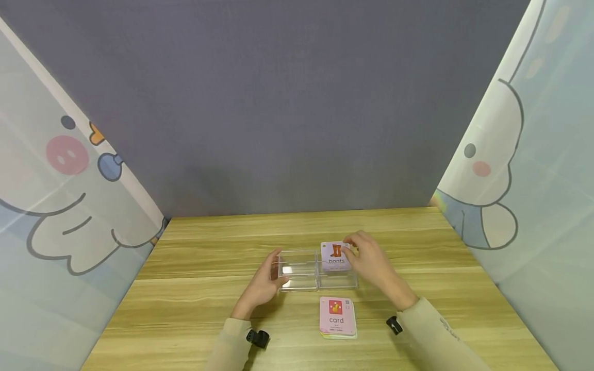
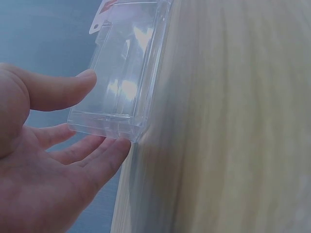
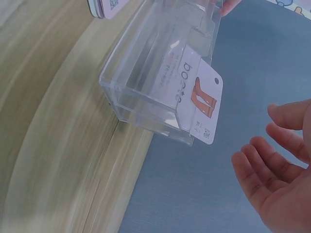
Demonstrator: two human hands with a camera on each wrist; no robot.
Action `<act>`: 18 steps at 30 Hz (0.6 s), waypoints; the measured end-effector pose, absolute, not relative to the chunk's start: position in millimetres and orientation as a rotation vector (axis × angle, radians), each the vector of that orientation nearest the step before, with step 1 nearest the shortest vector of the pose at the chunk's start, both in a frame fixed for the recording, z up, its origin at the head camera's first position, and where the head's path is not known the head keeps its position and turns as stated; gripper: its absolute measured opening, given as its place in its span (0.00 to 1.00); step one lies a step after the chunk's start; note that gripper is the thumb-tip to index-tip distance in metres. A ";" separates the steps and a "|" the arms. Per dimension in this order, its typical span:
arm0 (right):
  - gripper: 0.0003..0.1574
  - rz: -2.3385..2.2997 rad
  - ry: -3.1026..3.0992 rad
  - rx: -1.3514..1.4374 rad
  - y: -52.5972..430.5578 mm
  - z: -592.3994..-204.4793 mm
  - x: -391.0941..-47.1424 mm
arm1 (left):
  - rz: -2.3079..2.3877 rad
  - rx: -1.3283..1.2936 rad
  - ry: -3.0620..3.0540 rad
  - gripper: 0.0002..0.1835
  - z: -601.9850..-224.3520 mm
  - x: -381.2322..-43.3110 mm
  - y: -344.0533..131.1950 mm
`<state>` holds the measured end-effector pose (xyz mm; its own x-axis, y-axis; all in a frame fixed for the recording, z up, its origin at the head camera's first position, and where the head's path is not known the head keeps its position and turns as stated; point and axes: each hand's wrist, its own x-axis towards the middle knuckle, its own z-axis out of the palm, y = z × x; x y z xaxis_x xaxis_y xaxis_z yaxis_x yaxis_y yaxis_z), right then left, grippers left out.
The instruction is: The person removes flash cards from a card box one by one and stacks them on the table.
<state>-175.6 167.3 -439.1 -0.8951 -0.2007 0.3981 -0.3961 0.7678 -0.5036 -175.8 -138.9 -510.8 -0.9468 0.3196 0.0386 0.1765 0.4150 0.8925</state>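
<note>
A clear plastic card holder [image 1: 298,281] with several compartments stands on the table. My left hand [image 1: 261,284] holds its left end; in the left wrist view the thumb lies over the front and the fingers [image 2: 109,155] touch the end wall. A "boots" card [image 1: 330,256] stands upright in the back right compartment, its top half above the rim. My right hand [image 1: 371,260] is beside that card. In the right wrist view a gap separates its loosely bent fingers [image 3: 250,179] from the card [image 3: 206,97], and nothing is held.
A small stack of cards [image 1: 337,317], with a pink "card" card on top, lies in front of the holder. The wooden table [image 1: 185,309] meets a grey curtain [image 1: 297,129] behind. Printed cloth panels [image 1: 492,154] flank both sides.
</note>
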 end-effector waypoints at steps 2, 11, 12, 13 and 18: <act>0.14 0.862 -2.641 0.456 167.4 -438.7 -176.9 | 1.568 0.448 2.525 0.42 -511.4 -176.4 -138.8; 0.15 0.884 -2.645 0.430 168.1 -440.3 -183.9 | 1.592 0.435 2.510 0.42 -511.0 -176.3 -137.3; 0.15 0.890 -2.645 0.429 168.1 -440.7 -184.8 | 1.592 0.440 2.510 0.42 -510.7 -176.1 -137.4; 0.15 0.895 -2.644 0.427 168.0 -441.2 -185.6 | 1.591 0.442 2.510 0.42 -510.3 -175.9 -137.4; 0.15 0.905 -2.632 0.416 167.7 -445.7 -190.7 | 1.582 0.449 2.518 0.42 -510.4 -175.7 -137.6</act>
<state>-190.7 167.7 -445.7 -0.9043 -0.1659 0.3933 -0.3726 0.7562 -0.5378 -175.7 -137.6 -510.4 -0.9467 0.3191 0.0446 0.1786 0.4046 0.8969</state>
